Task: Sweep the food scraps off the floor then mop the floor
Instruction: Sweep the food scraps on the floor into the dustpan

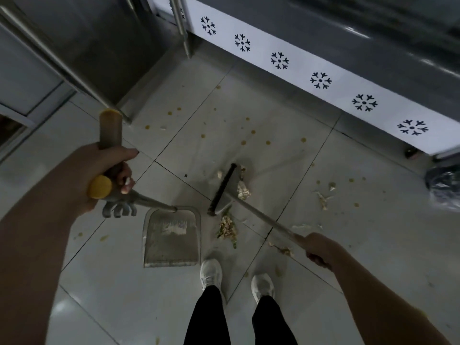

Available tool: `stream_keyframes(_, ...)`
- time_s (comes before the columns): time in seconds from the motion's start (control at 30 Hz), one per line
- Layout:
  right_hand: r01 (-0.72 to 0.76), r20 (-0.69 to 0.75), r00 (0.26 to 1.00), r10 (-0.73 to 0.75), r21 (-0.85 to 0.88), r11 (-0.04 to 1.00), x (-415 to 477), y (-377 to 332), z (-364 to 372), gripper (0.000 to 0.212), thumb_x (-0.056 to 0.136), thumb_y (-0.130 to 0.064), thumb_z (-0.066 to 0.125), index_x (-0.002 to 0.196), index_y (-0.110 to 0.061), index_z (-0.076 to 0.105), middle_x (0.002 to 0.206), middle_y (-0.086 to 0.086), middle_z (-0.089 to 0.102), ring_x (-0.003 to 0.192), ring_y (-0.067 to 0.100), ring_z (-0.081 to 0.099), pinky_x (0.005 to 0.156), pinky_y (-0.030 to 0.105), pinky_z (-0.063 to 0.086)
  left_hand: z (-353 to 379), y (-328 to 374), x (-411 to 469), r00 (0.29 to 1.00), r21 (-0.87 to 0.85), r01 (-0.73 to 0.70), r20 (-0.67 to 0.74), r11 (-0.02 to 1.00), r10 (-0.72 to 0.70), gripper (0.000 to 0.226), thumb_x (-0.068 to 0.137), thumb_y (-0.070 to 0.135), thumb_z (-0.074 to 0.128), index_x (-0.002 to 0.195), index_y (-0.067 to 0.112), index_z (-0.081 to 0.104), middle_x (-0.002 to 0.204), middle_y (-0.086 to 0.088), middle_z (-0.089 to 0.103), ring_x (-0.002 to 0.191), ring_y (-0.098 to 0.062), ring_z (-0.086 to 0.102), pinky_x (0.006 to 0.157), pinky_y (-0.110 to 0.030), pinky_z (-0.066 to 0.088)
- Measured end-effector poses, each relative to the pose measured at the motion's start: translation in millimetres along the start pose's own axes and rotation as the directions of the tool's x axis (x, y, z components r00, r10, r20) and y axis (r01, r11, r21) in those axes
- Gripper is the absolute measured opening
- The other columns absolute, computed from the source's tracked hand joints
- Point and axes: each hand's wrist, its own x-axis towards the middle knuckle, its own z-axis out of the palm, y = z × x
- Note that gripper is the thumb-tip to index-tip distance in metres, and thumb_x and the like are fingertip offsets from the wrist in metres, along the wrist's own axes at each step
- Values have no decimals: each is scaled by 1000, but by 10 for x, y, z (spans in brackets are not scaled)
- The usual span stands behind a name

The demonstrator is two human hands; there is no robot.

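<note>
- Food scraps [227, 227] lie heaped on the tiled floor [361, 245] just ahead of your white shoes [211, 272]. Looser bits lie near your right hand and farther right.
- Your right hand [318, 247] is wrapped around the broom handle [261, 217], fingers curled under it.
- Your left hand [99, 175] grips two things in one fist: the dustpan's yellow-capped handle and a yellow-tipped pole [110, 130] standing up out of it.
- Your dustpan [171, 242] sits flat with its lip toward you and a pale clump inside. Its right edge is just beside the heap.
- Beyond the heap, the broom head [222, 190] rests angled on the floor, with scraps touching its far side.
- Yellow drips [268, 142] dot the wide stretch of tile past it.
- A snowflake-marked white band [321, 80] bounds the far right, a steel leg [185, 33] and steel cabinet [82, 46] the far left, and a dark bag [445, 188] the right edge.
</note>
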Motion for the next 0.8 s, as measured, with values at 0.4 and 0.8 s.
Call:
stream_keyframes(0.4, -38, 13, 999, 37, 48, 998, 394, -208, -308, 58, 96, -57, 33, 73, -6, 48, 32, 3, 38, 24, 10, 33, 41, 10, 27, 992, 672, -871, 975, -22, -197, -109, 980, 194, 42, 84, 30, 62, 43, 22, 58, 42, 2, 51, 41, -17, 51, 72, -43, 44)
stream_keyframes(0.8, 25, 19, 999, -28, 147, 989, 109, -448, -428, 58, 91, -59, 41, 65, -8, 50, 45, 4, 42, 34, 13, 32, 47, 18, 27, 896, 910, -1020, 960, -127, -251, -161, 960, 229, 38, 89, 17, 53, 54, 8, 43, 39, -2, 45, 36, -15, 49, 68, -35, 44)
